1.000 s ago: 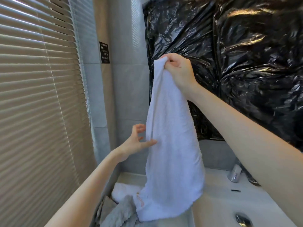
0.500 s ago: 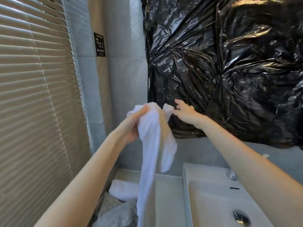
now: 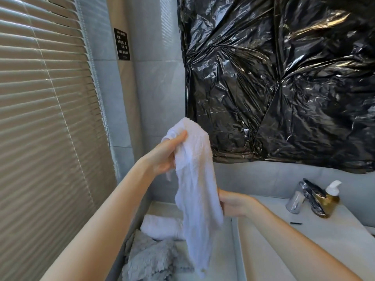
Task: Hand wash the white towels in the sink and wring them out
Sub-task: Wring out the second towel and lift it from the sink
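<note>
Over the counter (image 3: 227, 258), left hand (image 3: 164, 157) is gripping the towel (image 3: 194, 179) up top, right hand (image 3: 233, 205) grasping lower; probably worth swinging it right over the sink (image 3: 316, 240) first.

You've got two white towels in view: one hanging towel (image 3: 195, 179) up in the air, one folded towel (image 3: 160, 227) on the counter. One grey fluffy cloth (image 3: 149, 260) next to that. Two hands, left hand (image 3: 164, 154) and right hand (image 3: 233, 204). One pump bottle (image 3: 329, 199), one faucet (image 3: 310, 196), one wall sign (image 3: 122, 44).
</note>
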Motion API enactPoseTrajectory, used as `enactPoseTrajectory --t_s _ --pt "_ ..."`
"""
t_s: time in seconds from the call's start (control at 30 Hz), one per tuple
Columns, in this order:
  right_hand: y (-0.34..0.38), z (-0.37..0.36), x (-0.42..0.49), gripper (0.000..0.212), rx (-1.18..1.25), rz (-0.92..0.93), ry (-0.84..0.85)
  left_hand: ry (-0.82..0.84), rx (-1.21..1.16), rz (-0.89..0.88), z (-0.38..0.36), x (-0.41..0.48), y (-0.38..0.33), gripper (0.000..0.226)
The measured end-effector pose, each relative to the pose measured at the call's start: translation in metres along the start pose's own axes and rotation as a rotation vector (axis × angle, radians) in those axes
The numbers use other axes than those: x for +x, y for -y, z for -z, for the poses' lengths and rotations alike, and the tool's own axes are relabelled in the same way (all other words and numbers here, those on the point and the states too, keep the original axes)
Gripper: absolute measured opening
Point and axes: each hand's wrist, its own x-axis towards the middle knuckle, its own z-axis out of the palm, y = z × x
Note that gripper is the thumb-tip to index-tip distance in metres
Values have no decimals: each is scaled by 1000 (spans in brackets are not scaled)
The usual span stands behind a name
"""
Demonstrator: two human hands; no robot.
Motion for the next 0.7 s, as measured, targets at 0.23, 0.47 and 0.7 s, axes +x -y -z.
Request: enactPoseTrajectory --t_s 0.23,0.47,0.7 --pt "16 30 -11 22 -361 72 -545 -308 731 174 44 11 22 45" --pt "52 31 -25 14 155 313 -625 -6 527 329 108 -5 27 64" --pt "56 15 -34 19 -418 2 -485 52 1257 490 115 -6 56 40"
